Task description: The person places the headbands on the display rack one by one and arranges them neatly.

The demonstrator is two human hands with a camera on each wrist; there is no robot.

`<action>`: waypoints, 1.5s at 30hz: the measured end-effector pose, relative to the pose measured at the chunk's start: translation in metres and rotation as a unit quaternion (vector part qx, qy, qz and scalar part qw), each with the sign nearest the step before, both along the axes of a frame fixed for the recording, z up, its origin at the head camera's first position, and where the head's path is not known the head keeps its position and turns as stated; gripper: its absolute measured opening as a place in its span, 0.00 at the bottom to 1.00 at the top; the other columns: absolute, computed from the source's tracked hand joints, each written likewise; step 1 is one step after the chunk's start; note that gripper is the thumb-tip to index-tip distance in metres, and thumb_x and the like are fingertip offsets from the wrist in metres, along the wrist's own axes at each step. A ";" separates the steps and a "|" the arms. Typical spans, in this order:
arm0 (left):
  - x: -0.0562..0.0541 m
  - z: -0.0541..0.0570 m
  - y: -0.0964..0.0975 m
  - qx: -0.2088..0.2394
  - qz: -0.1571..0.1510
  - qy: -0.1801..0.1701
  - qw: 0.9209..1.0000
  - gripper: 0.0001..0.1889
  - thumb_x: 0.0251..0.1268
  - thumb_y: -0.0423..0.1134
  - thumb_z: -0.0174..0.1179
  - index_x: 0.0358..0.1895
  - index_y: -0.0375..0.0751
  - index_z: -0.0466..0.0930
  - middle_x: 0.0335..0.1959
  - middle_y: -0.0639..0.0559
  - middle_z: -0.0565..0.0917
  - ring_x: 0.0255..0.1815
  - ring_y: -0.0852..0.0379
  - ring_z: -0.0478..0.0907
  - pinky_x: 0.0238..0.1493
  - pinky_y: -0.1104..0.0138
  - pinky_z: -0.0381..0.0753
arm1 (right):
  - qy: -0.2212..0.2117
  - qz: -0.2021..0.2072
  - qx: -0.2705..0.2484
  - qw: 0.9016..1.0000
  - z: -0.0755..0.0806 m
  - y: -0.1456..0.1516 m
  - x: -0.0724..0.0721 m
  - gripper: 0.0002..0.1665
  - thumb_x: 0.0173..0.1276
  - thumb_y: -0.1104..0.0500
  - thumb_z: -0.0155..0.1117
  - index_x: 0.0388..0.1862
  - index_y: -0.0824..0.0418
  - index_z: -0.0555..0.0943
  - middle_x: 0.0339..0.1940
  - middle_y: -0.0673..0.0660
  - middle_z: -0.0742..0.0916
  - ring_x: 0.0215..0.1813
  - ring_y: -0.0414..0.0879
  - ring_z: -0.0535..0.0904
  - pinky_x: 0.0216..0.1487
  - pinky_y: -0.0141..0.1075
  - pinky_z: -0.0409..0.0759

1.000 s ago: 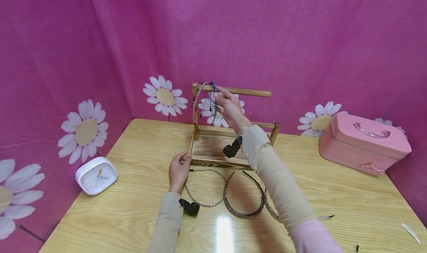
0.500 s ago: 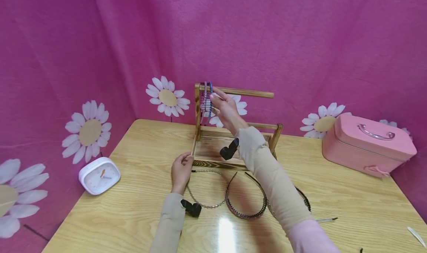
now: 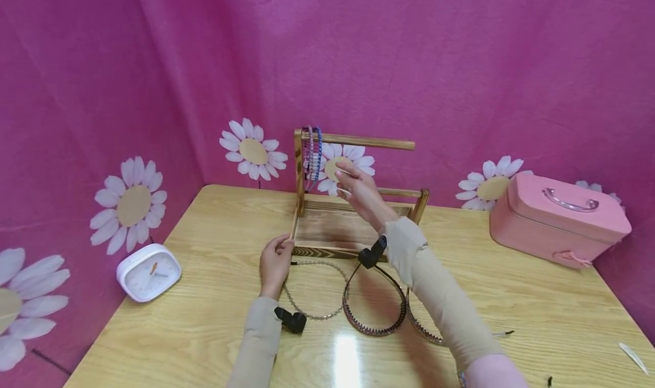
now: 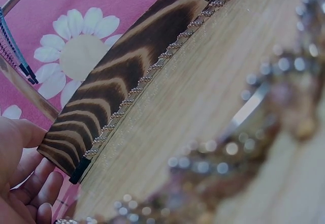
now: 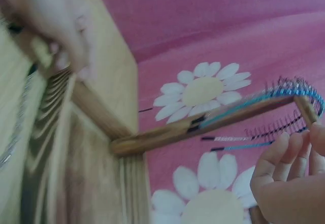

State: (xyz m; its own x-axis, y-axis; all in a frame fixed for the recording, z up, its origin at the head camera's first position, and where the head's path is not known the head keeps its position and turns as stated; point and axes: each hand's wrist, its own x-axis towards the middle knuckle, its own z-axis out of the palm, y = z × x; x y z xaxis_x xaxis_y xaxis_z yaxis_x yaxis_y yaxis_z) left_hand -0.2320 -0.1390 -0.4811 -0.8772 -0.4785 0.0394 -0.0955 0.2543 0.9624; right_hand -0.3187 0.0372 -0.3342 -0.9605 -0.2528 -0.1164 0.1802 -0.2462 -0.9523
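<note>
Blue headband [image 3: 319, 149] hangs on the upper bar [image 3: 368, 141] of the wooden rack [image 3: 324, 252], close to the post [image 3: 299, 174] and just beside the pink headband [image 3: 310, 149]. What has just changed is that the right hand [image 3: 362, 193] has left it: this hand is below the bar, its grip a little apart and with nothing in it. I judge that the bar alone now carries the blue headband, so its hanging looks settled. The left hand [image 3: 275, 265] pinches the near left corner of the rack, probably to steady it. In front, the silver headband [image 3: 322, 318] and the dark headband [image 3: 376, 331] lie on the worktop [image 3: 215, 331]. Compared with one second ago, the blue headband is nearer to the post and the pink one hangs straighter; half a second ago, the right hand was still at the blue one.
</note>
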 end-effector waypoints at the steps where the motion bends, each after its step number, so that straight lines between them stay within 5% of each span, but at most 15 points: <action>1: 0.001 -0.001 0.000 0.002 -0.001 0.000 1.000 0.15 0.66 0.39 0.60 0.51 0.37 0.84 0.37 0.44 0.84 0.31 0.65 0.73 0.37 0.69 0.71 | -0.003 0.005 0.003 1.000 -0.004 0.006 0.002 0.26 0.76 0.61 0.50 0.72 0.62 0.66 0.41 0.48 0.74 0.36 0.39 0.72 0.39 0.28 0.74; 10: 0.007 -0.006 0.004 0.010 0.000 -0.006 1.000 0.14 0.65 0.38 0.60 0.51 0.36 0.84 0.35 0.45 0.83 0.29 0.66 0.72 0.36 0.70 0.70 | 0.011 0.048 0.077 0.996 -0.036 0.068 0.028 0.28 0.77 0.62 0.49 0.73 0.68 0.61 0.43 0.46 0.76 0.39 0.36 0.73 0.46 0.27 0.76; 18: 0.004 -0.004 0.005 0.009 -0.005 -0.002 1.000 0.14 0.65 0.37 0.60 0.50 0.35 0.84 0.35 0.44 0.83 0.28 0.68 0.71 0.35 0.71 0.69 | 0.037 0.107 0.205 0.972 -0.064 0.126 0.062 0.25 0.75 0.60 0.53 0.67 0.69 0.67 0.46 0.44 0.78 0.41 0.35 0.76 0.49 0.30 0.79; 26: 0.004 -0.003 0.006 -0.001 -0.007 -0.005 1.000 0.14 0.66 0.37 0.59 0.51 0.35 0.84 0.36 0.43 0.83 0.28 0.68 0.71 0.35 0.71 0.69 | 0.021 0.146 0.228 0.962 -0.081 0.175 0.099 0.22 0.74 0.59 0.57 0.62 0.70 0.71 0.40 0.44 0.79 0.37 0.35 0.75 0.38 0.29 0.75; 34: 0.001 0.002 0.004 -0.009 0.003 0.001 1.000 0.14 0.65 0.38 0.60 0.50 0.36 0.85 0.36 0.43 0.85 0.30 0.67 0.72 0.38 0.70 0.70 | 0.001 0.147 0.223 0.964 -0.081 0.212 0.131 0.12 0.74 0.55 0.56 0.55 0.52 0.77 0.41 0.44 0.80 0.37 0.37 0.77 0.38 0.30 0.77; 45: 0.002 0.002 0.003 -0.004 0.000 0.001 1.000 0.15 0.65 0.39 0.59 0.51 0.35 0.84 0.37 0.43 0.85 0.33 0.62 0.76 0.38 0.71 0.71 | -0.008 0.165 0.229 0.959 -0.090 0.239 0.177 0.14 0.75 0.59 0.55 0.56 0.56 0.76 0.40 0.43 0.82 0.38 0.35 0.74 0.40 0.31 0.77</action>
